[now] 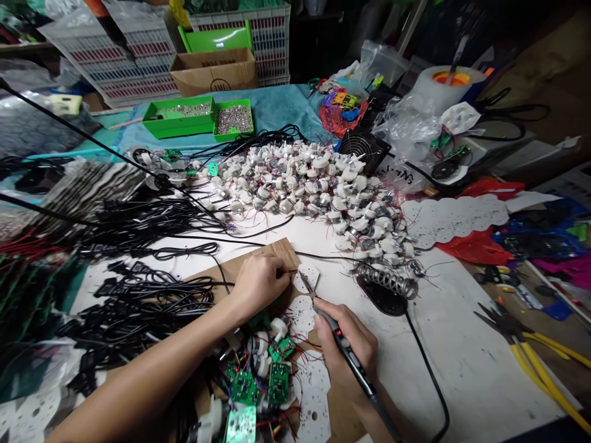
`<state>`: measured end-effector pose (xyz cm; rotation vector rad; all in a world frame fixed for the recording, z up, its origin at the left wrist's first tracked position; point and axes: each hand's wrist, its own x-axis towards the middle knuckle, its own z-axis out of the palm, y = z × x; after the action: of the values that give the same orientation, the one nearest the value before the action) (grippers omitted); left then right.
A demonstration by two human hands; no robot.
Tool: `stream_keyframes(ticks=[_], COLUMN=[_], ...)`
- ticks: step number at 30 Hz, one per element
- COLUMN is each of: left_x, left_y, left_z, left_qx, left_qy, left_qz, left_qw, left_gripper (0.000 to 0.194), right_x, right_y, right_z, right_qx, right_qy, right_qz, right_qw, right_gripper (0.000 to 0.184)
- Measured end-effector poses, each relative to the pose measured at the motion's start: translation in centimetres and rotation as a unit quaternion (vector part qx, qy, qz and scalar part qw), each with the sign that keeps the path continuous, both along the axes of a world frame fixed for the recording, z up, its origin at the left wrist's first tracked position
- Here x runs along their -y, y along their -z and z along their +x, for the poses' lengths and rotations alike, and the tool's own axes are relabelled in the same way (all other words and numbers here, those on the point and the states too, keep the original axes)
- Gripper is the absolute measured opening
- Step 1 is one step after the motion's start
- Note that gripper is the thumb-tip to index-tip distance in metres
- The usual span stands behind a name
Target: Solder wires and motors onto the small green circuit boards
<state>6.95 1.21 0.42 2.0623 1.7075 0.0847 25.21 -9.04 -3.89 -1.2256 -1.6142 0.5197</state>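
Observation:
My right hand (348, 341) is closed around a grey soldering iron (339, 338) with a small red display, its tip angled up and to the left. That tip rests over a white circuit board strip (305, 315) with scalloped edges. Just left of the tip, my left hand (261, 280) is closed in a pinch at the strip's upper end; what it holds is too small to make out. A piece of brown cardboard (284, 251) lies under my left hand. Below my hands sit several green circuit boards (278, 383) with wires and white plastic parts attached.
Small white motor-like parts with thin red wires (295, 178) are heaped behind. Black power cords (138, 295) lie left. A coiled soldering iron stand (388, 289) and yellow-handled pliers (530, 354) are on the right. Green trays (179, 126) of small metal pieces stand at the back.

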Motion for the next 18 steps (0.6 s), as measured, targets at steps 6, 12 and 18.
stream_keyframes(ticks=[6, 12, 18], left_x=[0.2, 0.5, 0.3], left_y=[0.3, 1.2, 1.2], left_z=[-0.4, -1.3, -1.2], left_qx=[0.04, 0.127, 0.118], left_qy=[-0.005, -0.004, 0.012], left_qz=[0.013, 0.065, 0.057], left_qw=[0.999, 0.99, 0.991], left_gripper=[0.014, 0.014, 0.013], right_x=[0.4, 0.3, 0.3], right_y=[-1.0, -1.0, -1.2], right_z=[0.2, 0.3, 0.3], right_qx=[-0.011, -0.015, -0.019], right_qy=[0.017, 0.014, 0.015], right_qz=[-0.037, -0.043, -0.044], right_qw=[0.999, 0.999, 0.999], right_gripper=[0.022, 0.022, 0.021])
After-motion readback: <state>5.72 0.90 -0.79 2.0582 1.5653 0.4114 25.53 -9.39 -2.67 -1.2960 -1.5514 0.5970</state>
